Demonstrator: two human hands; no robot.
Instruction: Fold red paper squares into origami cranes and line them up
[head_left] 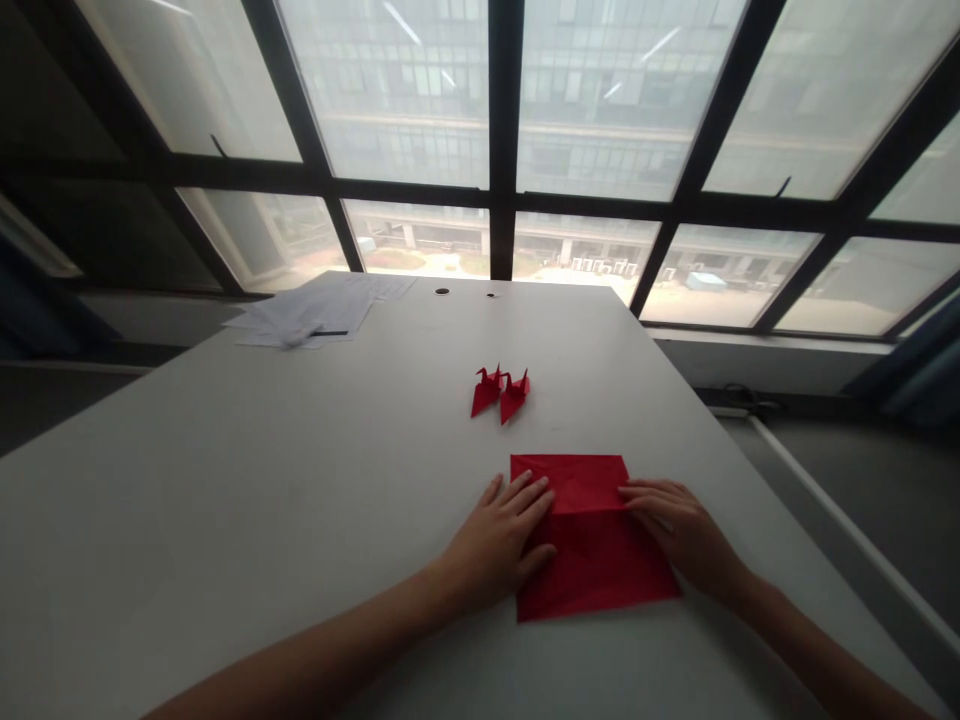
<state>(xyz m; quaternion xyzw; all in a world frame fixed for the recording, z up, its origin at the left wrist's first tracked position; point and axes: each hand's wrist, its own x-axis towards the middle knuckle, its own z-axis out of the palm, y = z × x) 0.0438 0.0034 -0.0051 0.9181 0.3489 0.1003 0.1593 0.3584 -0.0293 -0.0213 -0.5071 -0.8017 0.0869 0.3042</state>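
Note:
A square sheet of red paper (600, 560) lies on the white table, with a crease running across its middle. My left hand (504, 535) rests on the sheet's left edge, fingers spread and flat. At the right edge is my right hand (679, 525), its fingertips touching the paper near the crease; its fingers lie stretched out close together, and the thumb is partly hidden. Just beyond the sheet stand two folded red paper cranes, the left crane (487, 392) and the right crane (514, 397), side by side and nearly touching.
The white table (262, 500) extends to the windows (592, 100). Loose white papers (307, 308) with a dark pen (328, 333) lie at its far left. Two cable holes, including a left hole (442, 292), sit near the far edge. The table's right edge runs close to my right arm.

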